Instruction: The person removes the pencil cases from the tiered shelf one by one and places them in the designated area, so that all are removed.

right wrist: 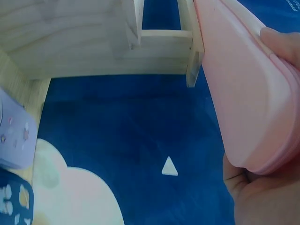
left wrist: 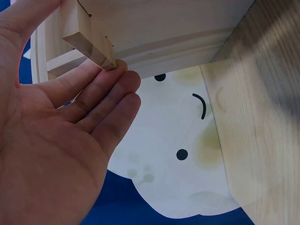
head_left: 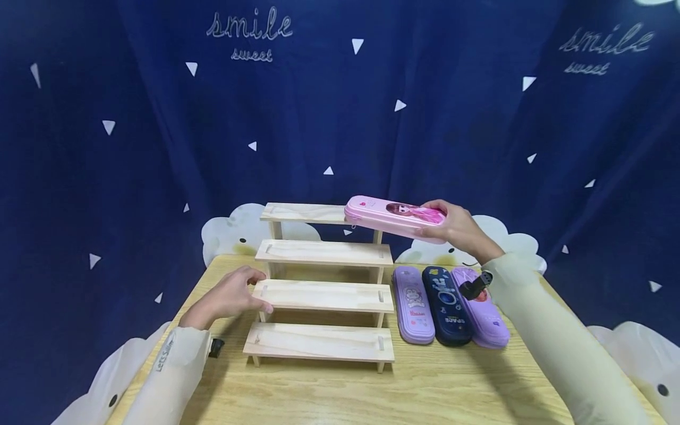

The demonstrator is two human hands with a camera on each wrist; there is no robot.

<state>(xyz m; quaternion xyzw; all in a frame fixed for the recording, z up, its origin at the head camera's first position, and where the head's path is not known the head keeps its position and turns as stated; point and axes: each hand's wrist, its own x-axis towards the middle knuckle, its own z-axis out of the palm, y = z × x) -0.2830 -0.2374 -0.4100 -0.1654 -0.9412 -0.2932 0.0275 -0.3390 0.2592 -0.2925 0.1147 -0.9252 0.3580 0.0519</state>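
A pink pencil case (head_left: pixel 379 215) with a doll-like figure on its lid is held at its right end by my right hand (head_left: pixel 461 229), thumb on one side and fingers on the other. Its left end overlaps the top board of a stepped wooden stand (head_left: pixel 324 294) in the head view. In the right wrist view the case (right wrist: pixel 243 89) lies right against the wood. My left hand (head_left: pixel 231 296) grips the left end of the stand's second board from the bottom. Seen from the left wrist, the curled fingers (left wrist: pixel 115 101) meet a wooden support (left wrist: pixel 86 40).
Right of the stand, a lilac pencil case (head_left: pixel 414 304), a dark blue space-themed one (head_left: pixel 447 307) and another purple one (head_left: pixel 491 321) lie side by side on the wooden table (head_left: pixel 319 398). A blue curtain (head_left: pixel 329 118) with white triangles and clouds hangs behind.
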